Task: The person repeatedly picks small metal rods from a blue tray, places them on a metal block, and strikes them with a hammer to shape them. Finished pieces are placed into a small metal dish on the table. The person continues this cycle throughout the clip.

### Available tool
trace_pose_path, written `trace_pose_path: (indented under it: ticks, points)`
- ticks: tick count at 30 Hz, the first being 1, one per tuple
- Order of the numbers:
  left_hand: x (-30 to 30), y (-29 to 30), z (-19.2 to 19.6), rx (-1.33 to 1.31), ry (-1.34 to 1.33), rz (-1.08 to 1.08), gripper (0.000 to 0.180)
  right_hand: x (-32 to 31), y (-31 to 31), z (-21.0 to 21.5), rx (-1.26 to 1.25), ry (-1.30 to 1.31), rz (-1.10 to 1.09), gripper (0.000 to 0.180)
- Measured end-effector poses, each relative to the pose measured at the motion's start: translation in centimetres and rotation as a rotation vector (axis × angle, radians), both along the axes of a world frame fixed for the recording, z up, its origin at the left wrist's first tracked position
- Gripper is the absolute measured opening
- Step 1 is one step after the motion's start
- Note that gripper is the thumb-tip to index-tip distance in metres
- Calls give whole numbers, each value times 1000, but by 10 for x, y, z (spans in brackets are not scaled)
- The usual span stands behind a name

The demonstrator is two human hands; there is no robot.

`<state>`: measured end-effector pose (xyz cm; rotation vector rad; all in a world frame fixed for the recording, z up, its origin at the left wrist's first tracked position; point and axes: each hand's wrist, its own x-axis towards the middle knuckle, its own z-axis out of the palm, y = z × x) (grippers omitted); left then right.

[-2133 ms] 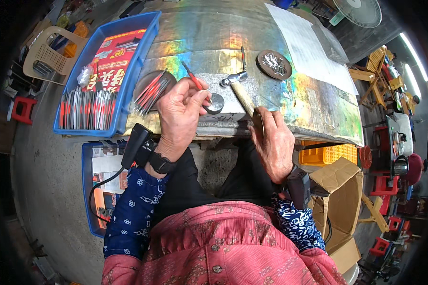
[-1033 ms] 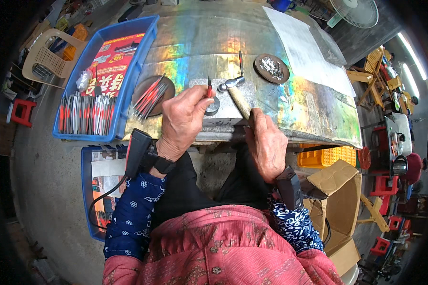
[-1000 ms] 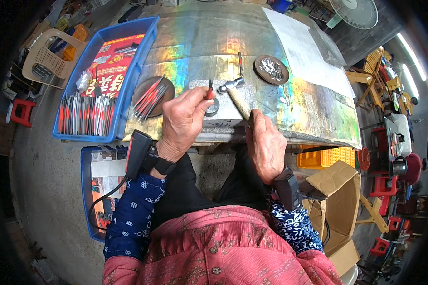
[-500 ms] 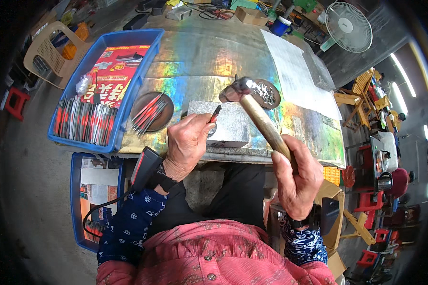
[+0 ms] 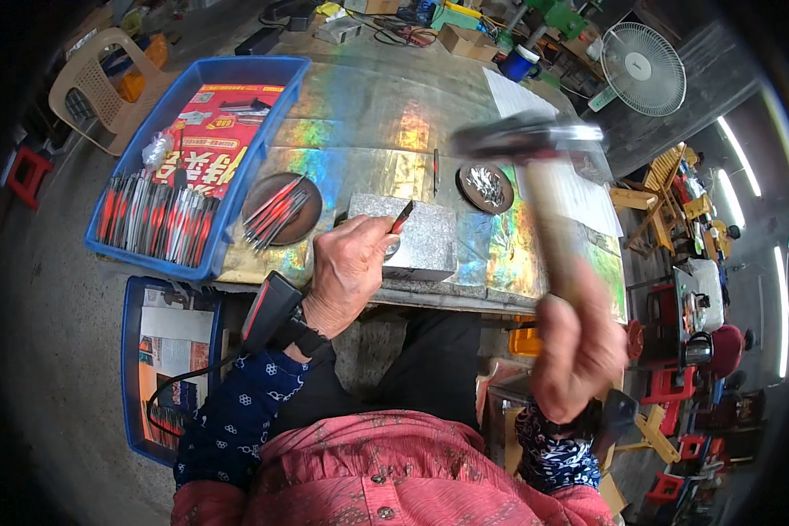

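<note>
My left hand point(image 5: 346, 263) is closed around a slim red piece with a dark flat tip point(image 5: 401, 216); the rest of it is hidden in the fingers. The hand sits at the left front of a grey metal block point(image 5: 430, 230) on the table, the tip slanting up over the block's top. My right hand point(image 5: 580, 351) grips the wooden handle of a hammer point(image 5: 548, 206), raised to the right of the block. Hand and hammer are smeared by motion. Beyond the block lies a thin dark rod point(image 5: 436, 171).
A brown dish point(image 5: 309, 200) holds several red and dark slim pieces; another dish point(image 5: 465, 181) holds small silvery bits. At left stands a blue tray point(image 5: 272, 131) with rows of slim pieces, above a lower blue tray point(image 5: 131, 377). A fan point(image 5: 644, 68) stands at the far right.
The hammer has swung up and to the right with my right hand. In my left hand the piece has tilted slightly; that hand stays by the block.
</note>
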<state>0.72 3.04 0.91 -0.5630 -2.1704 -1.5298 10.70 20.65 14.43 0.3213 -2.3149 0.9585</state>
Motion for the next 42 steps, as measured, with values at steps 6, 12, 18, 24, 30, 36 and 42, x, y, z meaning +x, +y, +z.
trace_pose_path:
  ticks: [6,12,18,24,30,36,42]
  points:
    - [2,-1,0,-37,-14,2,13,-12,5,-6,122,-282,62,24]
    - [1,0,0,-25,-15,1,12,4,0,17,-171,-14,-67,28]
    - [1,-2,-3,-44,27,1,13,-9,-3,3,124,-459,-13,22]
    - [1,-2,-2,-23,1,-10,13,-2,7,-10,-32,-301,-26,21]
    - [3,-8,5,164,-98,12,12,-6,16,-43,33,-246,-78,21]
    - [1,-56,6,43,-126,86,25,-16,22,-92,236,-109,-187,25]
    - [0,-108,-8,-408,-63,254,26,-26,21,-130,365,-43,-257,33]
